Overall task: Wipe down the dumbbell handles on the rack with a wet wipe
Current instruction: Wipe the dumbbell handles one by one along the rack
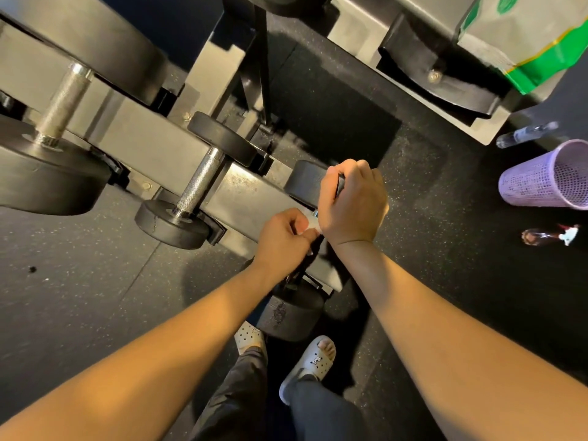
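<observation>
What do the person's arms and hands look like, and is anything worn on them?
The left forearm and the right forearm are bare up to the frame edge: no sleeves show. The left hand and the right hand wear no gloves, and no watch, bracelet or ring is visible.

Dumbbells [197, 186] rest side by side on the rack [245, 192]; a basket [534, 183] sits right of it.
</observation>
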### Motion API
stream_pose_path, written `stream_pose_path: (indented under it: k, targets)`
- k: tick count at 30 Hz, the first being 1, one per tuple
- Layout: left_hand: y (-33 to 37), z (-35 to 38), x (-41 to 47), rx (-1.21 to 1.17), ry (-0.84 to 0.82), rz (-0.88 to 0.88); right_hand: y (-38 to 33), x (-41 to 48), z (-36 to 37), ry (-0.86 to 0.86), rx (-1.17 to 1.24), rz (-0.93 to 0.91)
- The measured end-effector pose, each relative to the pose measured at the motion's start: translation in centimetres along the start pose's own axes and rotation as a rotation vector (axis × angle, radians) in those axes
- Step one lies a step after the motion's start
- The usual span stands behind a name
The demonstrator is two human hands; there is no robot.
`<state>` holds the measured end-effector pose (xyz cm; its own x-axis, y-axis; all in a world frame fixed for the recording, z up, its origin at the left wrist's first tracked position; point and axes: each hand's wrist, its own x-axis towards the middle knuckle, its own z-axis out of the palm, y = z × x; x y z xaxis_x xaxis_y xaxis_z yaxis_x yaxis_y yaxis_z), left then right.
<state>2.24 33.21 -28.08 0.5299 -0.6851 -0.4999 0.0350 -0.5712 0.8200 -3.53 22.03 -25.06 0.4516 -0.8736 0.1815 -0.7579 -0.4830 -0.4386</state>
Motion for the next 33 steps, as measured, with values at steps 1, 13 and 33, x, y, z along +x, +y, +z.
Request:
stream_pose_path:
  k: [1,13,33]
  targets:
    - [0.2,0.0,0.4,-0.12,0.024,-0.062,0.1,0.0,0.1,0.001,0.001,-0.003]
    - [0.0,-0.9,4.2,-0.441,-0.341,-0.463,0.1,0.1,-0.1,0.007,-0.035,-0.015]
    - [2.4,-3.5,-4.2,1.022,-0.319,-0.162,1.4,0.3,-1.4,-0.176,-0.007,-0.15]
